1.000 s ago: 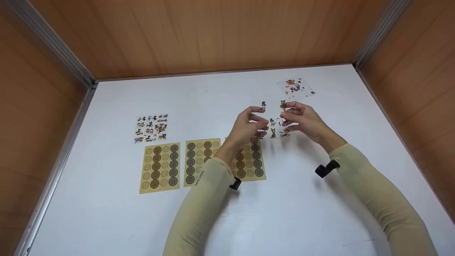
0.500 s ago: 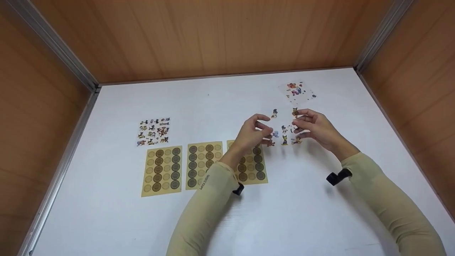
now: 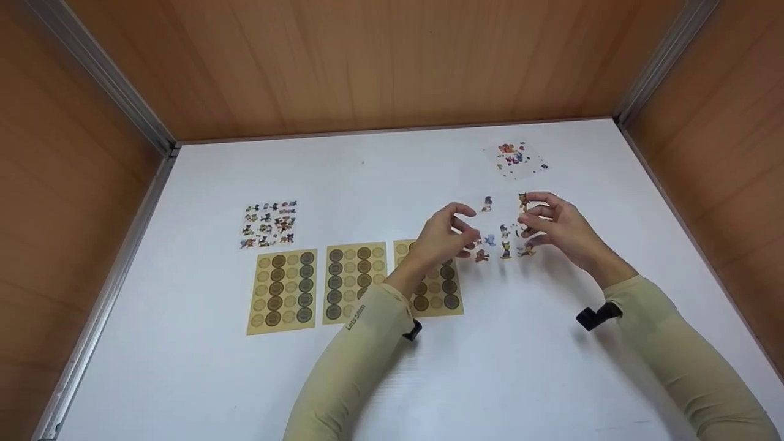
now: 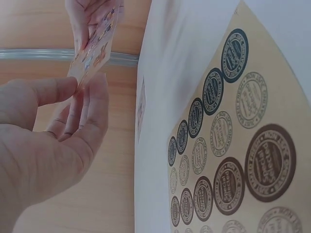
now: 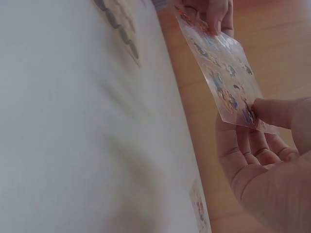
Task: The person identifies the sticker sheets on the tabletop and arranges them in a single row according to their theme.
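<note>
Clear sticker sheet [image 3: 503, 236] held above white table [image 3: 184, 380], right of centre. Head view: left hand [image 3: 444, 236] pinches left edge, right hand [image 3: 560, 229] pinches right edge. Judgement: peeling step; next needs fingernail under one sticker. Count: three brown seal sheets [image 3: 283, 291], two other cartoon sheets [image 3: 269, 223].

Left wrist view: thumb and fingers clamped on sheet [image 4: 95, 41].

Right wrist view: thumb presses sheet [image 5: 223, 73] against fingers.
</note>
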{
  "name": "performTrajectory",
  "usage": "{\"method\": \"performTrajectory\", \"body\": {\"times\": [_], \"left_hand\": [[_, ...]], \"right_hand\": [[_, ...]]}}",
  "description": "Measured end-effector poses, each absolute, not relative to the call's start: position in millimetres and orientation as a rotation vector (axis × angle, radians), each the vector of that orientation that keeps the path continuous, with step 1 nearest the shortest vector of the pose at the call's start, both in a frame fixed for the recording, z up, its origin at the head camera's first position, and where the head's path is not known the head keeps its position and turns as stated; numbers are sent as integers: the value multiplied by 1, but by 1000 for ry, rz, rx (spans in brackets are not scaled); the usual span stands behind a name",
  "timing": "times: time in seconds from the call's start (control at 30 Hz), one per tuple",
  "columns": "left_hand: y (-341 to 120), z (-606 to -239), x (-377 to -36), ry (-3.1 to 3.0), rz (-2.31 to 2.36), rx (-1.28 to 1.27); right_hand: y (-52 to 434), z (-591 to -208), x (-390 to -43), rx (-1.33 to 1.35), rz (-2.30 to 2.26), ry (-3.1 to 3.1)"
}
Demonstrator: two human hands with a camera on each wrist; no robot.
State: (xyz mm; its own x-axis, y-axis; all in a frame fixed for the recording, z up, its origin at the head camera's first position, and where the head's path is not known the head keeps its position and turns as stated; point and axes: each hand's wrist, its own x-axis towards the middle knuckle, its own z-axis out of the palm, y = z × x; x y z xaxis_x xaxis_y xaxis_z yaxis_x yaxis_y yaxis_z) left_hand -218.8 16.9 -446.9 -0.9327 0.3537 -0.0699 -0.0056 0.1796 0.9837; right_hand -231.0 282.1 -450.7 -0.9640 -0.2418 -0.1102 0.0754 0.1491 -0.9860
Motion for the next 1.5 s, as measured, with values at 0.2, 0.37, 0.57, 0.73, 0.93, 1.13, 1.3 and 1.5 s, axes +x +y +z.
{"method": "performTrajectory", "body": {"times": [0.2,0.37,0.57,0.73,0.93,1.13,1.3,1.5], "left_hand": [[18,-451,-214,2255,1683,331],[18,-454,-210,2326,1518,311],[19,-458,-205,2428,1323,282],[18,-461,-204,2484,1252,297],[19,-465,-204,2527,1209,317],[23,-469,-202,2523,1169,289],[27,-474,-201,2549,1140,268],[28,-480,-202,2557,1134,270]], "right_hand": [[286,-455,-225,-166,-1866,2215],[286,-463,-222,-148,-1855,2187],[284,-473,-219,-109,-1805,2168],[285,-480,-218,-98,-1729,2204],[287,-485,-217,-191,-1625,2310],[288,-489,-215,-274,-1537,2390],[286,-492,-214,-365,-1409,2512],[286,-494,-213,-479,-1198,2701]]}}
